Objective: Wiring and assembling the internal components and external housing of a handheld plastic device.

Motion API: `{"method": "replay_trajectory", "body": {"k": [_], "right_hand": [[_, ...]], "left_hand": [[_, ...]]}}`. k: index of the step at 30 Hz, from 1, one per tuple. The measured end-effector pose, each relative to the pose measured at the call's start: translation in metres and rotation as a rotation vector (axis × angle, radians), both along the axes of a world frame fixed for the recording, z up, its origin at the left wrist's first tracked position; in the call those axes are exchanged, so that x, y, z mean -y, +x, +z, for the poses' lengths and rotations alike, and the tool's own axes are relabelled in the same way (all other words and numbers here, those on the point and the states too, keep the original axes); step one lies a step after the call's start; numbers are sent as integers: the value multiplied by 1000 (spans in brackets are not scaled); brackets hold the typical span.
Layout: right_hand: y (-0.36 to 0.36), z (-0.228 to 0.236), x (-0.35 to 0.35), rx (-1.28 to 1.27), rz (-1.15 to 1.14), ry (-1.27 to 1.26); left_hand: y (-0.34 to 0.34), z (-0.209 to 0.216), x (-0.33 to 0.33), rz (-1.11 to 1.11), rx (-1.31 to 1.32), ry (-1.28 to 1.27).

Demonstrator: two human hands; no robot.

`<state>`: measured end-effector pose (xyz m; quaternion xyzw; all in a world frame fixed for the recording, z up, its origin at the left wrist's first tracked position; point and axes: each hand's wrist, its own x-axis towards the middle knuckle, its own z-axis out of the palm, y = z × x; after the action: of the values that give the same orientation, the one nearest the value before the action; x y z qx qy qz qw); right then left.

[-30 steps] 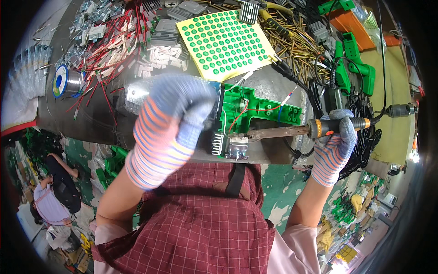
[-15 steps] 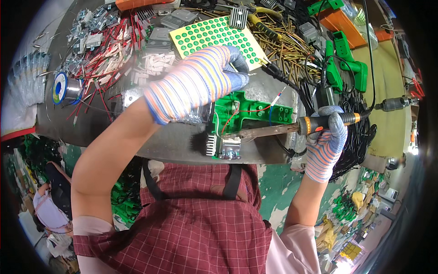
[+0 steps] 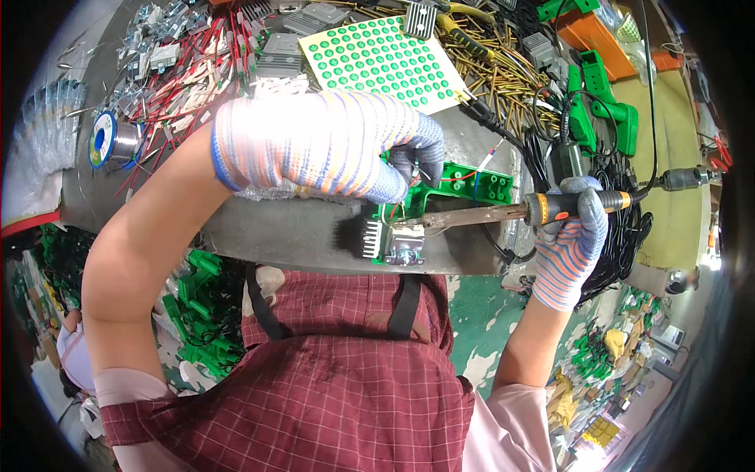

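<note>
My right hand (image 3: 568,250), in a striped glove, grips a soldering iron (image 3: 480,215) by its black and orange handle. The iron's metal shaft points left, its tip by a metal part (image 3: 406,244) at the near end of a green plastic housing (image 3: 489,182). Over the housing, my gloved left hand (image 3: 354,149) has thumb and fingers closed in a pinch; whatever small thing is between them I cannot make out. Red and blue wires run inside the housing, partly hidden by the left fingers. A finned silver heat sink (image 3: 373,239) sits at the housing's near left.
A solder spool (image 3: 115,141) stands at the left. Red wires (image 3: 189,86) lie in a heap. Behind my hands lie a sheet of green round stickers (image 3: 377,63) and brass-coloured rods (image 3: 503,94). Black cables (image 3: 609,244) and green housings (image 3: 625,122) are at the right.
My left hand has come down toward me from beside the sticker sheet, and its fingers are now over the housing. My right hand still holds the soldering iron at nearly the same place.
</note>
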<state>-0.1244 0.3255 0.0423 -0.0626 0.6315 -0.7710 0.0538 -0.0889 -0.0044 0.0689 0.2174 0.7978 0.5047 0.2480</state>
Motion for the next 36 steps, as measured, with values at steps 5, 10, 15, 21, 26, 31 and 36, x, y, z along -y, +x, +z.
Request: {"method": "replay_trajectory", "body": {"k": [5,10,15,21,26,31,36], "right_hand": [[3,0,3,15,-77,-59],[6,2,6,6,-126,-105],[8,8,10,29,-78,-60],[8,10,9,126,-62,-25],[4,-3,15,32,-171,-27],[4,-2,14,7,-183,-13],[6,-1,12,52,-123,-38]], "left_hand": [[-2,5,-4,13,15,-115],[1,0,-4,28,-93,-108],[2,-3,-6,32,-133,-120],[4,1,-6,35,-86,-117],[-1,4,-9,-25,-115,-204],[-2,2,-12,-38,-214,-203],[-4,0,-11,-64,-173,-179]]}}
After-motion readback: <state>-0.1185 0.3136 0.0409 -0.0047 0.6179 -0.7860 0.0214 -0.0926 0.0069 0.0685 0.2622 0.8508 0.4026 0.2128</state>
